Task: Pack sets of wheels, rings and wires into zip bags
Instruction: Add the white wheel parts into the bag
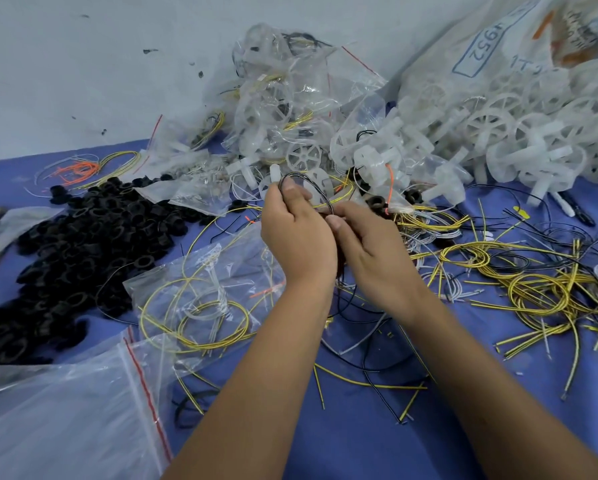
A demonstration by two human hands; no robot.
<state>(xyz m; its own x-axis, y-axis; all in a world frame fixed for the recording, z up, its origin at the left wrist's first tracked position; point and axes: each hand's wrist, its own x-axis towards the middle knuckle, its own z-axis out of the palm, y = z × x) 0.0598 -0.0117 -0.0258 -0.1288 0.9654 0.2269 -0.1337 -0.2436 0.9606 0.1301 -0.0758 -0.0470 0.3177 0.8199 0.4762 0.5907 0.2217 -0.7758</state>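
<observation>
Several sealed clear zip bags (283, 95) already heaped at 12 o'clock, both hands, left (296, 233) and right (370, 251), together mid-worktop pinching a thin black wire loop (304, 188), with loose black rubber rings (83, 251) at 9 o'clock and white plastic wheels (498, 133) at 2 o'clock unpacked.

We see a blue table cover (360, 445) under everything, a scuffed white wall (83, 64) from nine to twelve o'clock, and a black-and-white pen (573, 208) lying at three o'clock.
</observation>
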